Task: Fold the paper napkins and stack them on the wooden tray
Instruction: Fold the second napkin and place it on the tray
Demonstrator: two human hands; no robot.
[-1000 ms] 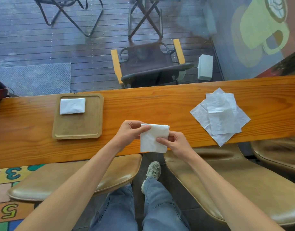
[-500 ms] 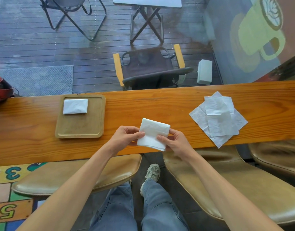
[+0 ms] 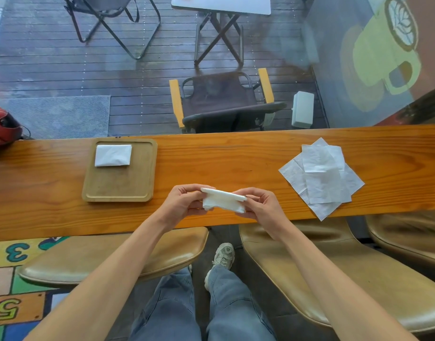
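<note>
A white paper napkin (image 3: 223,201) is held at centre frame, just above the near edge of the wooden counter (image 3: 224,158). Its left end is pinched by the left hand (image 3: 184,203), thumb on top w/ fingers curled beneath; its right end is pinched by the right hand (image 3: 260,207) in the same way. The napkin is seen partly folded (top layer lying flat, lower layer sagging between the hands); whether it touches the counter cannot be told.

To the left of the hands, a wooden tray (image 3: 120,188) is set on the counter. One folded napkin (image 3: 113,155) is laid in the tray's upper-left corner, well apart from the hands.

At right of frame, a loose pile of unfolded napkins (image 3: 321,178) is spread on the counter, sheets overlapping at diff. angles, one corner hanging past the near edge.

Below the counter, tan stools (image 3: 113,257) are seen at lower left and lower right, w/ jeans and a sneaker between them. A red helmet (image 3: 2,125) is seen at the left edge. Beyond the counter, in the upper half, a folding chair w/ yellow armrests (image 3: 221,99) is visible on dark decking.
</note>
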